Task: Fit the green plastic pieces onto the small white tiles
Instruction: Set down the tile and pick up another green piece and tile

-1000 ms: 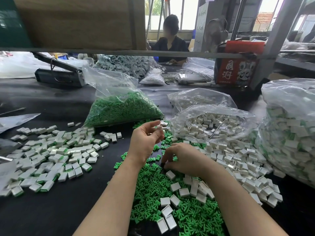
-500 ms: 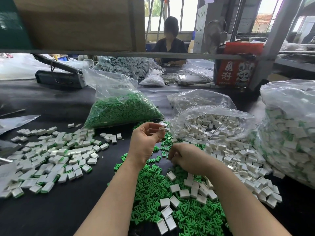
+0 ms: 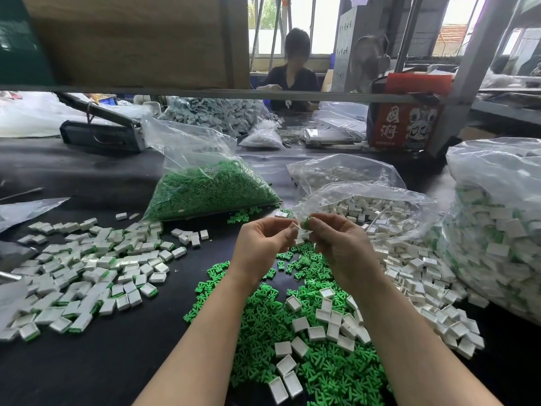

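Above the middle of the black table, both hands are raised with fingertips nearly meeting. A small white tile is pinched in the fingers of the left hand, and a green plastic piece is pinched in the fingers of the right hand; the two parts are held just beside each other, and whether they touch cannot be told. Below the hands and forearms a loose heap of green pieces is spread on the table, with bare white tiles scattered over it. To the left a spread of white tiles with green edges is laid out. Behind the hands a clear bag of green pieces is seen, and beside it, on the right, an open clear bag of white tiles, from which more tiles spill toward the right forearm. At the far right edge a large clear bag of white and green tiles is stood. Across the table, behind a metal rail, another person in dark clothing is seated, and a red box with white printing is placed near a grey post.
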A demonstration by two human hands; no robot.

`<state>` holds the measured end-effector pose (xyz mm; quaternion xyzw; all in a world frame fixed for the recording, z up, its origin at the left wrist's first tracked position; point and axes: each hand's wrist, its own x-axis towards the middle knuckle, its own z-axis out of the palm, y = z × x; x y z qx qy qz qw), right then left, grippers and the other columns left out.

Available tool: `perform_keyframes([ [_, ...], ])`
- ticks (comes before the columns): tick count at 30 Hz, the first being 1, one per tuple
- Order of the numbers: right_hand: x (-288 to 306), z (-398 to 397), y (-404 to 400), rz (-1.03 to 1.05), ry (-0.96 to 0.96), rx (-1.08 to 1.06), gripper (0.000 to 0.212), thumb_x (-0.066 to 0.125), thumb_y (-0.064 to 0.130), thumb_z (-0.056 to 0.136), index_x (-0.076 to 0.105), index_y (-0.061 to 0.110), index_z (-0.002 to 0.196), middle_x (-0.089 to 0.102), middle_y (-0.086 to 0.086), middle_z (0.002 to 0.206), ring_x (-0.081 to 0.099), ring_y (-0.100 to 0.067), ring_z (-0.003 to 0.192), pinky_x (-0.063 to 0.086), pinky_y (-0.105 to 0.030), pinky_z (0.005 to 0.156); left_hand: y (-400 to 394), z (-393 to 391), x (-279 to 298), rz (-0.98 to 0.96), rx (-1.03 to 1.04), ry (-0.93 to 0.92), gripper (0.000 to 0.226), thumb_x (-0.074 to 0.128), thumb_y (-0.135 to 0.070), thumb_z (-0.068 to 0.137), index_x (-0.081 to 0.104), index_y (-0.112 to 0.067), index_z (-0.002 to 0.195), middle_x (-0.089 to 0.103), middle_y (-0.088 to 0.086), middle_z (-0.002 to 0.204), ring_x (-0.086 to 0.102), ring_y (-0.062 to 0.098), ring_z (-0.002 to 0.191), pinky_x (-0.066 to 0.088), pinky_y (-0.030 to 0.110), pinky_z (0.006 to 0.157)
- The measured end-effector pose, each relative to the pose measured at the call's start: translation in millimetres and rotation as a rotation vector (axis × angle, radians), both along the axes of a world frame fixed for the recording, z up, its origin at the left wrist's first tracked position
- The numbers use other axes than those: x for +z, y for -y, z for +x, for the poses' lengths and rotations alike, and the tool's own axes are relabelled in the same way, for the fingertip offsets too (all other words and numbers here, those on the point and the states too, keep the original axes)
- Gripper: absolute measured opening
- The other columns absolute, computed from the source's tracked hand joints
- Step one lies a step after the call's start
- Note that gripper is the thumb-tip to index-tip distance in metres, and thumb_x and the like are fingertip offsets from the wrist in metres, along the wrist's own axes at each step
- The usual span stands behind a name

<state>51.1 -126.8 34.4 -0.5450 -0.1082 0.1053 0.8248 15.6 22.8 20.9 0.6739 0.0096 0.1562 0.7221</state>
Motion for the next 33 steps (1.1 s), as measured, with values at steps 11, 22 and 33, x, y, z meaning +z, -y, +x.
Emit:
perform_keyframes([
  [11, -1.4, -0.4, -2.4, 0.162, -0.077, 0.011, 0.019, 0.073, 0.009, 0.07, 0.067, 0.005, 0.088, 0.063, -0.007, 0.077, 0.053, -0.011, 0.06, 0.046, -0.018, 0.051, 2.9, 0.0, 1.1, -0.07, -0.011, -0.008, 0.022, 0.079, -0.019, 0.074, 0.067, -0.008, 0.089, 0.074, 0.006, 0.077, 0.071, 0.018, 0.072, 0.055, 0.022, 0.066],
  [22, 0.9, -2.1, -0.6, -0.004, 0.011, -0.002, 0.015, 0.054, -0.003, 0.093, 0.065, 0.007, 0.097, 0.065, -0.006, 0.073, 0.051, -0.012, 0.061, 0.042, -0.017, 0.051, -4.3, 0.6, -3.0, -0.108, -0.004, 0.019, 0.027, 0.08, -0.027, 0.068, 0.071, -0.011, 0.088, 0.074, 0.002, 0.076, 0.068, 0.013, 0.07, 0.055, 0.022, 0.065],
  [33, -6.4, -3.0, -4.9, -0.293, 0.342, -0.16, 0.013, 0.07, 0.006, 0.086, 0.067, 0.004, 0.098, 0.067, -0.004, 0.083, 0.059, 0.003, 0.062, 0.048, -0.014, 0.06, -5.3, -1.5, -0.6, -0.102, -0.02, 0.019, 0.019, 0.08, -0.028, 0.067, 0.078, -0.017, 0.083, 0.075, 0.01, 0.082, 0.068, 0.017, 0.074, 0.057, 0.024, 0.07],
])
